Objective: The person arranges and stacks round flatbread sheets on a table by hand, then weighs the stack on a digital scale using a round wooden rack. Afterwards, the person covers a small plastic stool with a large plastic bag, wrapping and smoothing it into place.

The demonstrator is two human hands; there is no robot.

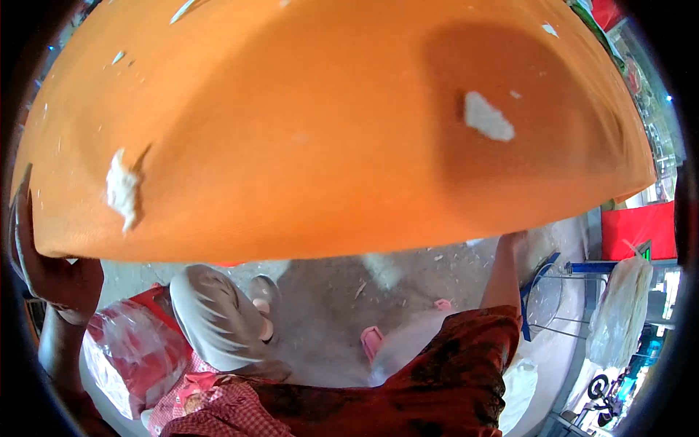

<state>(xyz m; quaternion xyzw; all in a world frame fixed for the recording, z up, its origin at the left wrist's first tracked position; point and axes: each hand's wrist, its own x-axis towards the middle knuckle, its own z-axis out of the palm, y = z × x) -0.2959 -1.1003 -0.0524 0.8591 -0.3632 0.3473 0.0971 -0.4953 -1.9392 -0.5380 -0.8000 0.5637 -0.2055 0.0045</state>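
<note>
A large orange cloth-like sheet or cushion [313, 146] fills the upper part of the head view, very close to the camera, with small white scraps such as this flake [488, 118] on it. At its lower left edge is my left hand [62, 273], its fingers curled round the rim and holding it. My right arm rises from a dark red patterned sleeve, and my right hand [512, 239] reaches the orange thing's lower right edge. The orange surface hides its fingers, so their hold does not show.
Another person's leg in light trousers [215, 313] is at lower left, beside a red item wrapped in clear plastic [138, 346]. Pink footwear [372, 342] stands on the littered floor. At right are a blue metal frame [527, 298], hanging plastic [619, 313] and a red panel [639, 229].
</note>
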